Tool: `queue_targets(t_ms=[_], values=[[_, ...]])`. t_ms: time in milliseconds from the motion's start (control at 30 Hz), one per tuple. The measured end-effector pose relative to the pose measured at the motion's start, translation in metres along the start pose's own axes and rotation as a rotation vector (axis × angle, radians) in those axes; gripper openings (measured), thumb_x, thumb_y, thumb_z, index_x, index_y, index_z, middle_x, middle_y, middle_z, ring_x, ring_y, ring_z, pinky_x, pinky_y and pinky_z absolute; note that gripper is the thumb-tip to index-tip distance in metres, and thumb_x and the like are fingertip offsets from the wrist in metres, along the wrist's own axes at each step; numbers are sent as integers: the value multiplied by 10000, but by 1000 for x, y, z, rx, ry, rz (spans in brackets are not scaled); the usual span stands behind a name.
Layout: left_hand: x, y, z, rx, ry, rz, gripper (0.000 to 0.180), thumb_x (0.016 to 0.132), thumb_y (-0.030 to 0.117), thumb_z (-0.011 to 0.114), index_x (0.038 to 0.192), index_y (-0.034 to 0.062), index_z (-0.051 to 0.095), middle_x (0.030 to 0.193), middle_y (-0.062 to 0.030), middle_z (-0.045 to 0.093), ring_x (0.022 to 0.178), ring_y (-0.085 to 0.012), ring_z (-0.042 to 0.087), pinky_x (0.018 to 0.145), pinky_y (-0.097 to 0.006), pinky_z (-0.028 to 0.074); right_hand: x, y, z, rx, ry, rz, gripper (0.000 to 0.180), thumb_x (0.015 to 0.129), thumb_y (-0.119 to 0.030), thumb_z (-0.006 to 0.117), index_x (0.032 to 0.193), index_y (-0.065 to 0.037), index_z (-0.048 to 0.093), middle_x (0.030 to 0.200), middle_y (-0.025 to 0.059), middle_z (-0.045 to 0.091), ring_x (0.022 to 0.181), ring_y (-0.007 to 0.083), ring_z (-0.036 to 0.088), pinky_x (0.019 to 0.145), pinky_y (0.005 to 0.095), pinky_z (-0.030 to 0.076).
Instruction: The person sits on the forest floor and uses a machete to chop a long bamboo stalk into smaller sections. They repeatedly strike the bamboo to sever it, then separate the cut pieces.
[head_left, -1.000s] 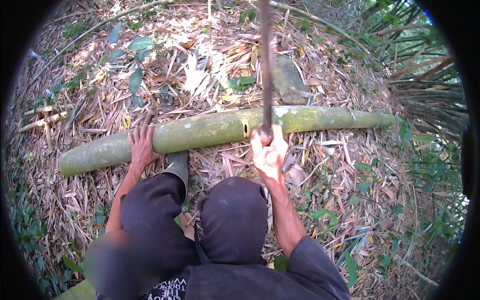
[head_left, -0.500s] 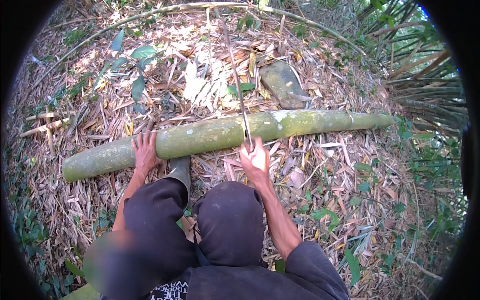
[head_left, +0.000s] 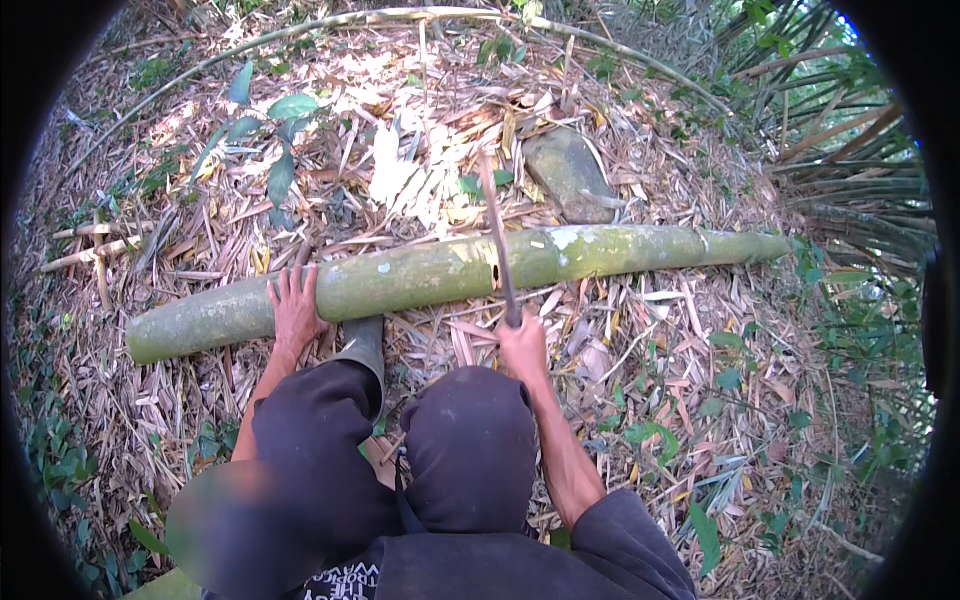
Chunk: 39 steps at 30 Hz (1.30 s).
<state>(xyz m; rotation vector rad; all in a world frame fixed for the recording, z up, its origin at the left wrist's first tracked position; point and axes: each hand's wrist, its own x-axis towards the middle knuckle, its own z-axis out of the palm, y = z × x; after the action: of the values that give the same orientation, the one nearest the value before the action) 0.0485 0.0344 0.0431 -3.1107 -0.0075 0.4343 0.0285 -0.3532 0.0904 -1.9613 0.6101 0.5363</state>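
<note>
A thick green bamboo pole lies across the ground in front of me. My left hand rests on its left part with the fingers spread. My right hand, on the near side of the pole, is closed round the handle of a machete. The machete's long narrow blade points away from me, crossing over the pole, and is partly blurred. Just left of the blade, a small dark notch shows in the bamboo. Whether the blade touches the pole I cannot tell.
Dry leaves cover the ground. A flat grey stone lies beyond the pole. My boot is against the near side of the pole. A thin bent stem arches across the back, and green stalks crowd the right.
My right hand has moved slightly right and toward me with the machete, whose blade now appears shorter and reaches less far. My left hand stays on the pole.
</note>
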Motion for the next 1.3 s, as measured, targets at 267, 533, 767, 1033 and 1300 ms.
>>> queue_targets(t_ms=[267, 533, 767, 1033, 1300], values=[[-1, -4, 4, -23, -10, -12, 1177, 439, 287, 897, 1442, 152, 298, 1434, -121, 334, 1362, -368, 270, 1103, -624, 175, -20, -202, -79, 671, 526, -993, 68, 885, -30, 535, 830, -10, 500, 585, 43, 533, 513, 134, 532, 557, 323, 498], [-10, 8, 4, -19, -41, 3, 1110, 494, 258, 869, 1447, 149, 309, 1451, -130, 335, 1369, -377, 263, 1116, -611, 160, -10, 67, -1, 140, -38, 149, 125, 814, -50, 565, 844, 56, 624, 610, 91, 603, 453, 157, 567, 407, 303, 433], [0, 2, 2, -34, -7, 4, 1140, 473, 242, 882, 1449, 143, 301, 1455, -111, 313, 1371, -372, 257, 1115, -612, 163, 1, -95, -70, 485, 200, -560, 94, 878, -43, 593, 789, -12, 602, 647, 5, 583, 532, 54, 518, 486, 207, 415], [1, 5, 4, -40, -27, -8, 1147, 481, 277, 888, 1453, 145, 293, 1460, -116, 318, 1379, -369, 244, 1116, -614, 152, 17, 34, -9, 227, 296, -278, 88, 841, -53, 573, 789, 15, 588, 635, 105, 601, 535, 208, 590, 559, 336, 489], [-1, -3, 6, -27, 21, 10, 1120, 510, 279, 879, 1454, 163, 287, 1440, -111, 338, 1369, -368, 259, 1104, -624, 162, 4, 5, -15, 230, -34, 20, 45, 832, -28, 587, 806, 2, 565, 580, 37, 545, 440, 104, 513, 391, 264, 413]])
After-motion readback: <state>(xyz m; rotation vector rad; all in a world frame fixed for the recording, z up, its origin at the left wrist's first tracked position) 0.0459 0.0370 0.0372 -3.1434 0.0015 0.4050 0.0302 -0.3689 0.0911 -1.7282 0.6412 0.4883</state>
